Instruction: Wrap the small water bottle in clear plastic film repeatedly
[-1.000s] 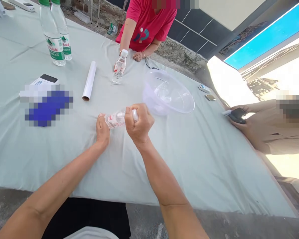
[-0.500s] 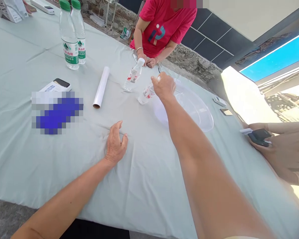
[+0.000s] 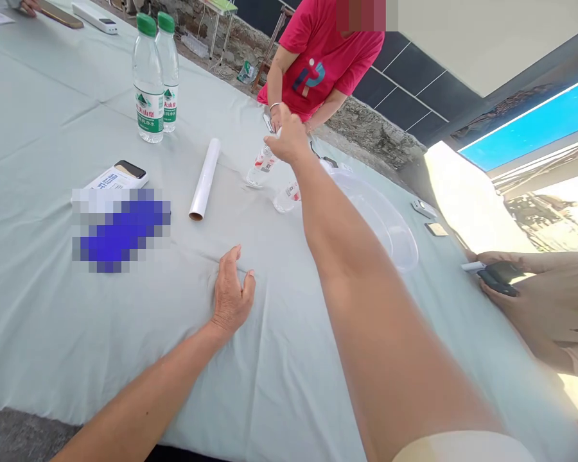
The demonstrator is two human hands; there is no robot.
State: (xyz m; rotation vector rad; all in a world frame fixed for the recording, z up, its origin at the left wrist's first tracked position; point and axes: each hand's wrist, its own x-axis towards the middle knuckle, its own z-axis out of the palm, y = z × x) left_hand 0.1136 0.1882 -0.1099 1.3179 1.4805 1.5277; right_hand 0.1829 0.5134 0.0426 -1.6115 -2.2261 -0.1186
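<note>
Though its grip is unclear, the right hand (image 3: 289, 139) sits atop a small bottle (image 3: 261, 167).

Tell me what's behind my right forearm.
A small bottle, its base and part of its label showing, and the basin. The bottle's shoulder and part of the basin are covered.

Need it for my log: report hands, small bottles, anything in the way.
Left hand open and empty. Right hand at the top of the far bottle, grip unclear. Near bottle partly hidden behind right forearm, basin close beside.
</note>
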